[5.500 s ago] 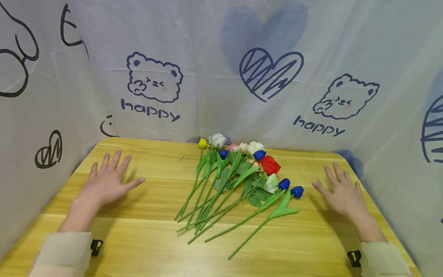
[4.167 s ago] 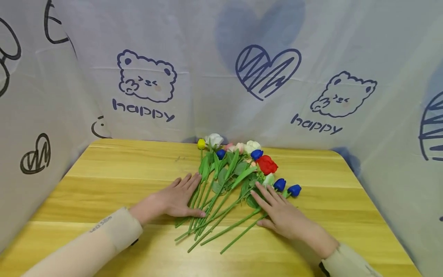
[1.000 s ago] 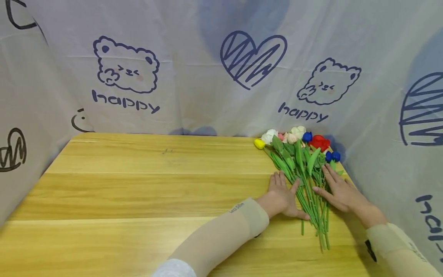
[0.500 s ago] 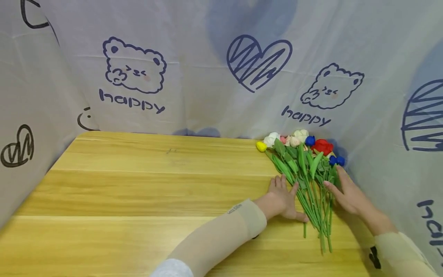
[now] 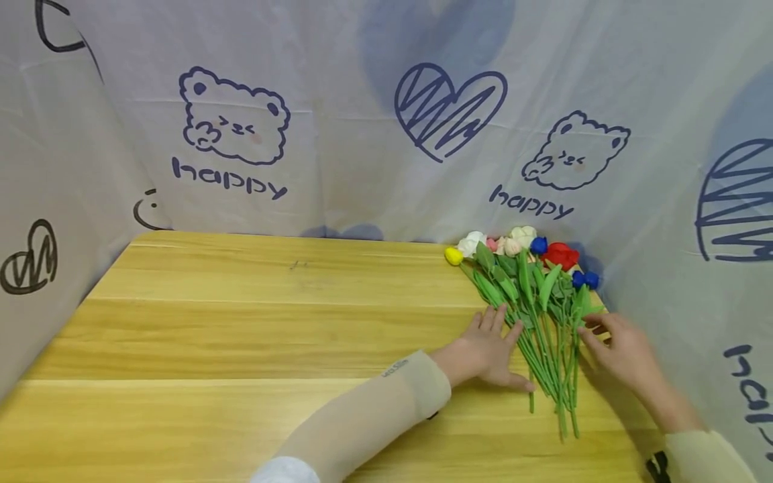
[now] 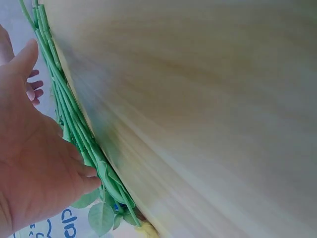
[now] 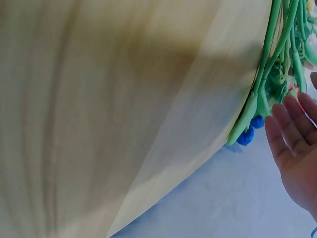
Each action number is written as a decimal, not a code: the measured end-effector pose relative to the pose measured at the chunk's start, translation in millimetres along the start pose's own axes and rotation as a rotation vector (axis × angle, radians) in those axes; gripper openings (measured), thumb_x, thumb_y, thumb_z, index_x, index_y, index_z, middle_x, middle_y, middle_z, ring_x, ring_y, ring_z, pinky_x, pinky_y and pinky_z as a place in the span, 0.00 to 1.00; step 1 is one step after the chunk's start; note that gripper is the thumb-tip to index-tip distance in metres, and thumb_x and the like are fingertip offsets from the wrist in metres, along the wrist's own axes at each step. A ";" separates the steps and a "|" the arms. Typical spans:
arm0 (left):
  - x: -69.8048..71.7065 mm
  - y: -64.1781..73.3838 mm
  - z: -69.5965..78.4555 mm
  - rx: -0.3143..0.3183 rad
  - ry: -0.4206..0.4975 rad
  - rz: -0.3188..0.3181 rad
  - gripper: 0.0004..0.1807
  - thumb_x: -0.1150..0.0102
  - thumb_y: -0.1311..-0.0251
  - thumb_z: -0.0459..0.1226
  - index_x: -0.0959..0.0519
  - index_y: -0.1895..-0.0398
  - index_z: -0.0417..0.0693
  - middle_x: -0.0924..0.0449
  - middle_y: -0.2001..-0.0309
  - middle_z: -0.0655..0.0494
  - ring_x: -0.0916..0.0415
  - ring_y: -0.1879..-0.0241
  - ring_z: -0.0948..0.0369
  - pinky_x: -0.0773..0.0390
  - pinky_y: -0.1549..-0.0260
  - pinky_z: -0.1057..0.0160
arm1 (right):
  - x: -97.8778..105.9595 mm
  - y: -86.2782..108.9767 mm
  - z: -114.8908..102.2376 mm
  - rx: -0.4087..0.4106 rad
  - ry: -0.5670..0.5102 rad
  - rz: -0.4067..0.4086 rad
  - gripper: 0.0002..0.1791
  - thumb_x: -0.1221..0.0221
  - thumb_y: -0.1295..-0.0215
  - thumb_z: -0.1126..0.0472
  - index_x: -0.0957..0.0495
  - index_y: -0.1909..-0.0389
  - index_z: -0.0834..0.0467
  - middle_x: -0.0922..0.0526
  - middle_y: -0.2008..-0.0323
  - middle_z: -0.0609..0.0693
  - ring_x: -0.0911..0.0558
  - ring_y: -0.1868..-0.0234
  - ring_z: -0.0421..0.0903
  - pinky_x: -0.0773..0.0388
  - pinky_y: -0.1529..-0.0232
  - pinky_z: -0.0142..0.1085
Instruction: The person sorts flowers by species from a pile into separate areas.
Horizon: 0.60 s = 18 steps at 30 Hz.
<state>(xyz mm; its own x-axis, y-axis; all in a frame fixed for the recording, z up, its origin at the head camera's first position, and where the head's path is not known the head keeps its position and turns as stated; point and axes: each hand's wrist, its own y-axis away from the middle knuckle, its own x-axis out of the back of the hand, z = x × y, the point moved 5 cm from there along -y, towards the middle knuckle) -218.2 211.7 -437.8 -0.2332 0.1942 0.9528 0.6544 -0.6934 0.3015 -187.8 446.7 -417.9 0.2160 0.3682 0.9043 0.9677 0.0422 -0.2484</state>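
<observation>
A bunch of long-stemmed artificial flowers point(image 5: 546, 315) lies fanned at the table's far right, blooms toward the back and stems toward the front. Its blooms include a yellow tulip point(image 5: 453, 256), a white rose point(image 5: 471, 243), a red rose point(image 5: 560, 255) and blue tulips point(image 5: 584, 280). Fingers spread, my left hand point(image 5: 488, 352) lies along the left side of the stems; its thumb reaches across one stem. At the right side, my right hand point(image 5: 625, 352) has its fingers slightly bent near the leaves. In the right wrist view that hand's fingers point(image 7: 292, 124) hold nothing.
The wooden table point(image 5: 241, 335) stretches away to the left of the flowers. White cloth with drawn bears and hearts point(image 5: 374, 168) hangs along the back and both sides. The right-hand cloth point(image 5: 682, 282) stands close beside the right hand.
Earlier the flowers lay spread mid-table; both hands moved them right and drew them closer together. In the last second the right hand has drawn back from the blooms toward the stems, its fingers bending.
</observation>
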 end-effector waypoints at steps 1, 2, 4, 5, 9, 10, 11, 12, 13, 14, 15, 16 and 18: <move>0.0 0.0 -0.8 -0.008 0.000 0.012 0.60 0.64 0.42 0.82 0.68 0.15 0.65 0.75 0.15 0.49 0.71 0.17 0.52 0.59 0.19 0.56 | -0.7 0.3 -3.0 0.015 0.001 0.004 0.19 0.40 0.24 0.60 0.22 0.43 0.71 0.18 0.54 0.67 0.17 0.58 0.63 0.15 0.61 0.58; -0.2 0.1 -1.6 -0.012 -0.002 0.019 0.60 0.63 0.42 0.82 0.68 0.15 0.65 0.76 0.15 0.49 0.71 0.17 0.52 0.59 0.19 0.56 | -1.9 0.5 -5.7 0.024 0.004 0.003 0.18 0.39 0.25 0.61 0.21 0.45 0.71 0.18 0.55 0.66 0.16 0.60 0.62 0.14 0.63 0.56; -0.6 0.1 -2.9 -0.016 -0.006 0.034 0.61 0.63 0.42 0.82 0.68 0.14 0.65 0.75 0.15 0.49 0.71 0.17 0.51 0.58 0.19 0.56 | -4.9 0.2 -9.9 0.027 0.014 -0.004 0.17 0.37 0.26 0.61 0.20 0.46 0.70 0.16 0.57 0.64 0.15 0.63 0.59 0.14 0.65 0.53; -0.8 -0.1 -3.2 -0.018 -0.006 0.043 0.61 0.63 0.42 0.82 0.67 0.14 0.65 0.75 0.15 0.49 0.70 0.17 0.51 0.58 0.19 0.55 | -6.6 -0.4 -11.1 0.023 0.022 -0.008 0.17 0.36 0.26 0.60 0.20 0.46 0.69 0.16 0.58 0.63 0.15 0.64 0.58 0.14 0.66 0.52; -2.2 -0.9 -3.0 -0.019 -0.023 0.056 0.61 0.64 0.42 0.82 0.67 0.14 0.65 0.75 0.15 0.49 0.70 0.16 0.51 0.58 0.19 0.56 | -13.0 -4.3 -12.2 -0.003 0.031 -0.035 0.18 0.36 0.26 0.58 0.19 0.46 0.69 0.15 0.59 0.60 0.15 0.63 0.56 0.16 0.65 0.52; -2.3 -1.1 -2.8 -0.020 -0.027 0.057 0.61 0.64 0.43 0.82 0.67 0.14 0.65 0.75 0.15 0.49 0.70 0.16 0.51 0.58 0.19 0.56 | -14.5 -5.6 -11.6 -0.013 0.031 -0.044 0.18 0.36 0.26 0.58 0.19 0.46 0.69 0.15 0.59 0.60 0.15 0.63 0.56 0.17 0.64 0.52; -2.7 -1.3 -2.3 -0.021 -0.032 0.059 0.61 0.64 0.43 0.83 0.67 0.14 0.65 0.75 0.15 0.49 0.69 0.16 0.51 0.58 0.19 0.56 | -15.9 -7.0 -10.6 -0.023 0.030 -0.050 0.18 0.36 0.26 0.58 0.18 0.46 0.69 0.15 0.60 0.60 0.15 0.63 0.56 0.17 0.64 0.52; -2.6 -1.1 -2.0 -0.022 -0.036 0.060 0.61 0.64 0.43 0.83 0.67 0.14 0.65 0.75 0.15 0.49 0.69 0.16 0.51 0.58 0.19 0.56 | -17.1 -8.4 -9.7 -0.030 0.029 -0.054 0.18 0.36 0.26 0.58 0.18 0.46 0.69 0.15 0.60 0.59 0.15 0.63 0.56 0.17 0.65 0.52; -2.9 -1.3 -1.5 -0.022 -0.040 0.060 0.61 0.64 0.43 0.83 0.67 0.14 0.65 0.75 0.15 0.49 0.69 0.16 0.51 0.58 0.19 0.56 | -18.2 -9.7 -8.7 -0.040 0.030 -0.057 0.17 0.36 0.26 0.58 0.18 0.47 0.69 0.14 0.61 0.59 0.15 0.64 0.55 0.17 0.65 0.52; -2.7 -0.9 -1.2 -0.021 -0.043 0.061 0.61 0.64 0.43 0.83 0.67 0.14 0.65 0.75 0.15 0.50 0.69 0.16 0.52 0.57 0.19 0.56 | -19.2 -10.8 -7.6 -0.051 0.033 -0.058 0.17 0.37 0.26 0.58 0.17 0.48 0.68 0.14 0.61 0.58 0.15 0.64 0.55 0.17 0.66 0.51; -2.8 -0.9 -1.1 -0.021 -0.045 0.064 0.60 0.64 0.42 0.82 0.67 0.14 0.66 0.74 0.15 0.50 0.69 0.16 0.52 0.57 0.19 0.56 | -20.1 -12.0 -6.5 -0.062 0.036 -0.058 0.17 0.37 0.26 0.58 0.17 0.49 0.68 0.14 0.62 0.58 0.15 0.64 0.55 0.18 0.66 0.50; -2.8 -1.0 -1.0 -0.021 -0.049 0.065 0.60 0.64 0.42 0.82 0.67 0.14 0.66 0.74 0.15 0.50 0.69 0.16 0.52 0.57 0.19 0.56 | -20.9 -12.9 -5.4 -0.074 0.037 -0.057 0.17 0.37 0.26 0.57 0.17 0.49 0.68 0.14 0.62 0.58 0.16 0.64 0.55 0.18 0.67 0.49; -2.9 -0.8 -0.9 -0.018 -0.059 0.064 0.60 0.65 0.43 0.83 0.67 0.14 0.66 0.75 0.15 0.52 0.68 0.16 0.53 0.57 0.19 0.56 | -22.3 -14.5 -4.1 -0.097 0.038 -0.055 0.17 0.36 0.26 0.56 0.16 0.51 0.68 0.14 0.62 0.59 0.15 0.65 0.55 0.18 0.68 0.47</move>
<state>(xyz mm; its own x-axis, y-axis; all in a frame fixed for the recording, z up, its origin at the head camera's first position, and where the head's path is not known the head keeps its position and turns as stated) -218.7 211.1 -440.8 -0.1484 0.1891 0.9707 0.6533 -0.7181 0.2398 -206.1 434.1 -433.1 0.1653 0.3320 0.9287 0.9859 -0.0292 -0.1651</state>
